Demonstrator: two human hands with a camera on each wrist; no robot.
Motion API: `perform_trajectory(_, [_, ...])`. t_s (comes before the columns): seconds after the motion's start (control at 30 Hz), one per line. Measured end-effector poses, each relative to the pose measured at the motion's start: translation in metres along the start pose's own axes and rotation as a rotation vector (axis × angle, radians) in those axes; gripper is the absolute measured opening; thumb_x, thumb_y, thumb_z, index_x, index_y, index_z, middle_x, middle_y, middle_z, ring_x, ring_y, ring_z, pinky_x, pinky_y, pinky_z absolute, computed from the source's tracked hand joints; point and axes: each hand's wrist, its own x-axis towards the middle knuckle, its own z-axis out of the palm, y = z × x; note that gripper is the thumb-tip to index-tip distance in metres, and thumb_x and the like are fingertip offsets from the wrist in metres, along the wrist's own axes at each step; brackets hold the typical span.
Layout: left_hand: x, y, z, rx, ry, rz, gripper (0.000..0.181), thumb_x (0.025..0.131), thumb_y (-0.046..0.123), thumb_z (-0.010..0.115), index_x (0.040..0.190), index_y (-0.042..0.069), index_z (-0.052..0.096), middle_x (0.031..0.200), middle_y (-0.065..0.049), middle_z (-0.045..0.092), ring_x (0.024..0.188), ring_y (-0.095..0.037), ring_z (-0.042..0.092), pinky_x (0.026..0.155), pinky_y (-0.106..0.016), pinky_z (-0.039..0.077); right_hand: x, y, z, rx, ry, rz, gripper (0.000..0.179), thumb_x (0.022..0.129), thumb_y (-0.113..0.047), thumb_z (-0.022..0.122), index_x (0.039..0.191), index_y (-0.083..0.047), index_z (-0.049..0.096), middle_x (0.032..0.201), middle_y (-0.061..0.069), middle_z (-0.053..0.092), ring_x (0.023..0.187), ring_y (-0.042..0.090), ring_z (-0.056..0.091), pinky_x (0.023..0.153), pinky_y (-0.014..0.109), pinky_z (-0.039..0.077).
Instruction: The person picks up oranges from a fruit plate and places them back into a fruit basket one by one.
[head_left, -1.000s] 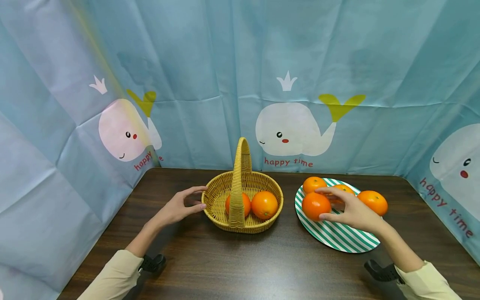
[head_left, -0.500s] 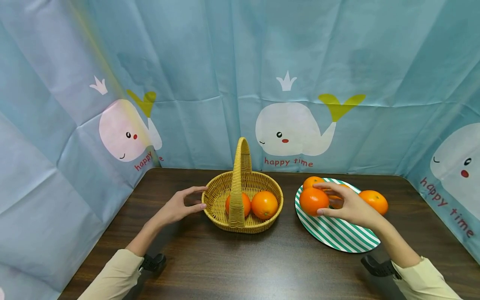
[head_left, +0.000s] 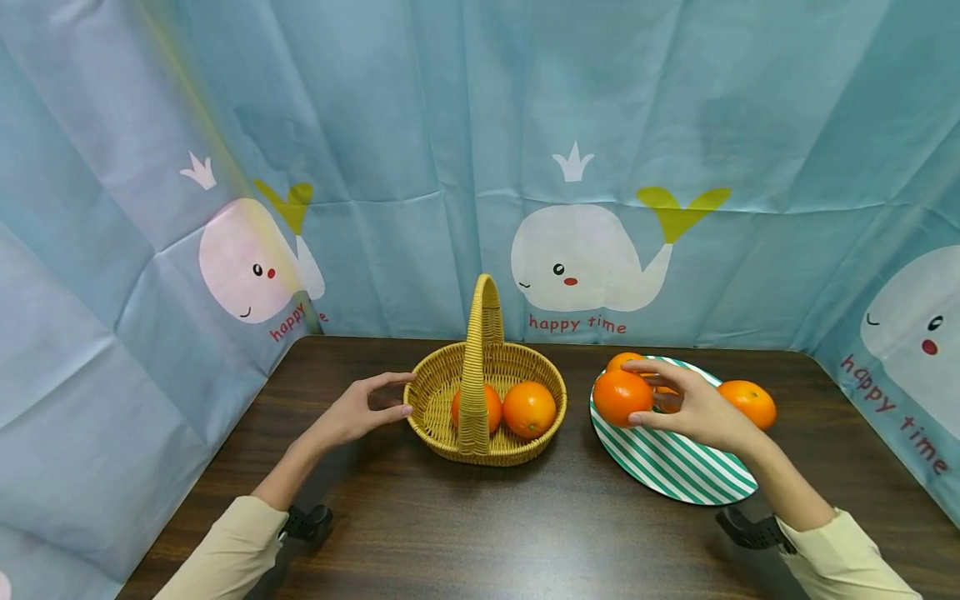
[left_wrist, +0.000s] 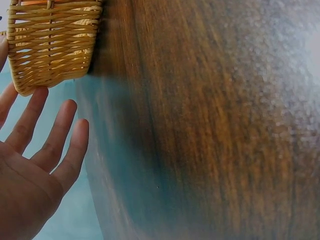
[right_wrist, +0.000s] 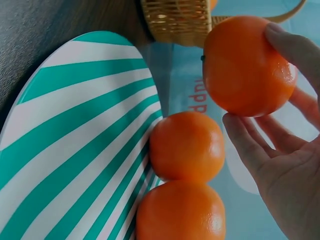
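My right hand (head_left: 701, 408) grips an orange (head_left: 621, 398) between thumb and fingertips, over the left part of a green-and-white striped plate (head_left: 667, 471). In the right wrist view the held orange (right_wrist: 247, 67) hangs above the plate's level, thumb on one side and fingers beneath. Beside the yellow wicker basket (head_left: 438, 446), my left hand (head_left: 358, 414) has thumb and fingertips at its left end. Those fingers (left_wrist: 70, 145) look nearly straight in the left wrist view, one touching the wicker. Inside the basket lie two oranges, one (head_left: 491, 408) partly behind the handle, the other (head_left: 529, 410) to its right.
On the plate are more oranges: one at the back left (head_left: 624, 361), one (head_left: 666, 402) partly hidden by my right hand, and one (head_left: 747, 403) at the right edge. A blue whale-print curtain (head_left: 420, 250) surrounds the dark wooden table (head_left: 480, 533).
My right hand has lifted the orange and carried it slightly left and upward in the head view. The left hand and basket have stayed in place.
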Motion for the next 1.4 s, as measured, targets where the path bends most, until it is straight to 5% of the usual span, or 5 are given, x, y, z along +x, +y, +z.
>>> perform_trajectory(0.63, [0.000,-0.001,-0.001,-0.019,-0.004,-0.003,0.052,0.098,0.014,0.072,0.144,0.000,0.054,0.144,-0.019,0.053,0.119,-0.043,0.059,0.093,-0.049,0.053,0.017,-0.009,0.008,0.057,0.015,-0.032,0.062,0.088,-0.009,0.082,0.143,-0.013,0.056,0.141,0.007,0.055,0.121,0.027,0.059,0.092,0.036,0.054])
perform_trajectory(1.4, [0.000,0.003,-0.002,-0.023,-0.017,-0.037,0.054,0.098,0.016,0.072,0.145,0.000,0.053,0.145,-0.021,0.052,0.110,-0.041,0.065,0.091,-0.048,0.054,0.036,-0.014,0.023,0.163,-0.012,-0.054,0.061,0.088,-0.004,0.081,0.143,-0.012,0.057,0.143,0.007,0.054,0.125,0.036,0.055,0.096,0.036,0.052])
